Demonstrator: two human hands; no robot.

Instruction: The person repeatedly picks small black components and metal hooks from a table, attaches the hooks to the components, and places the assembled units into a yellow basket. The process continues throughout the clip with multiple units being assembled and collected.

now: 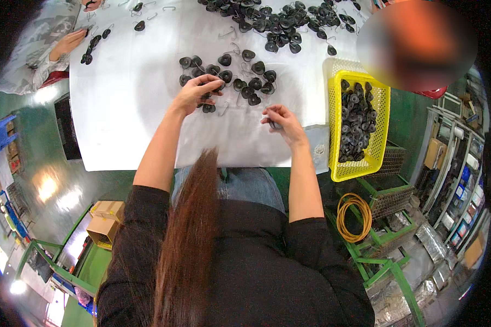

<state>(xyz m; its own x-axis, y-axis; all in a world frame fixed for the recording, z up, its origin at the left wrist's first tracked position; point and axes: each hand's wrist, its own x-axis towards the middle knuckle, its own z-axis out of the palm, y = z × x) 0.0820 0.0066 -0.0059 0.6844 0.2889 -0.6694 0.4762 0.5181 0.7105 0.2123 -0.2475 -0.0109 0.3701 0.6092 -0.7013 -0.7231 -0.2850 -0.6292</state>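
On the white table [120, 125] in front of me lies a loose cluster of small black rounded parts [255, 83] with thin metal wire hooks. My left hand [196, 94] reaches over the left side of this cluster. Its thumb and fingers close around a black part [220, 85], which they half cover. To the right, just above the table and nearer to me, my right hand [282, 122] is curled around a small dark part [276, 125]. Most of that part is hidden by the fingers. A bare wire hook [222, 110] rests between my hands.
A yellow plastic basket [335, 131] filled with black parts stands at the table's right edge. A larger pile of black hooked parts [281, 27] covers the far side. Another person's hand [70, 43] is at the far left, beside several black parts [91, 49].
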